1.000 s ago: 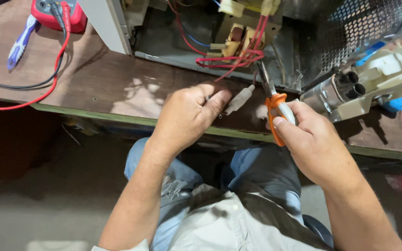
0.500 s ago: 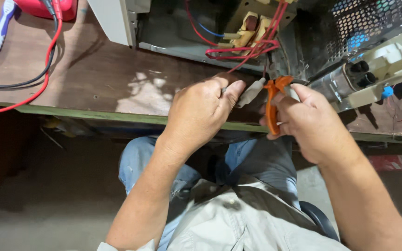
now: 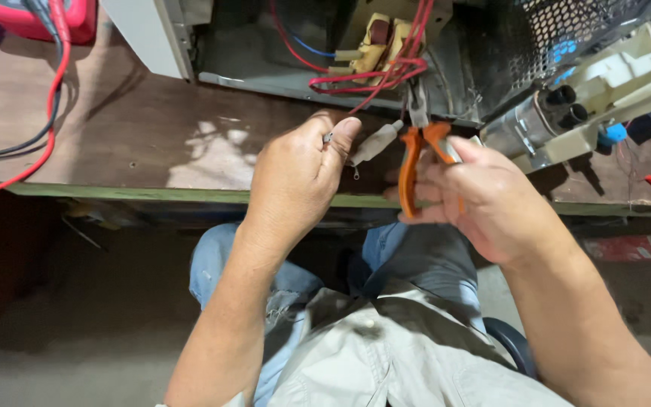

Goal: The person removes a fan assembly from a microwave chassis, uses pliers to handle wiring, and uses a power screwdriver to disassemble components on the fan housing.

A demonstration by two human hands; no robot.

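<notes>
Down at the near edge of the worn brown wooden surface (image 3: 114,143), both hands work close together in front of an opened grey metal appliance chassis (image 3: 265,53). The left hand (image 3: 295,181) is curled, its thumb and forefinger pinched together on a small metal terminal at the end of a wire; the other fingers are folded in toward the palm. Just beside those fingertips hangs a pale, translucent insulating sleeve (image 3: 374,142), tilted and running up toward a bundle of red wires (image 3: 386,71) that leads into the chassis.

The right hand (image 3: 484,200) is wrapped around a pair of orange-handled pliers (image 3: 420,162), fingers closed over the handles with the thumb lying along the top. The pliers stand nearly upright, their dark metal nose pointing up at the red wires; whether the nose actually grips a wire I cannot tell. The two hands are near each other but not touching, with the sleeve between them.

Inside the chassis sits a yellow-taped transformer (image 3: 378,41). To the right, on the surface, lies a silver cylindrical capacitor (image 3: 529,124) in a cream plastic bracket. At the far left, a red multimeter (image 3: 32,16) rests with red and black leads (image 3: 53,98) trailing across the surface.
</notes>
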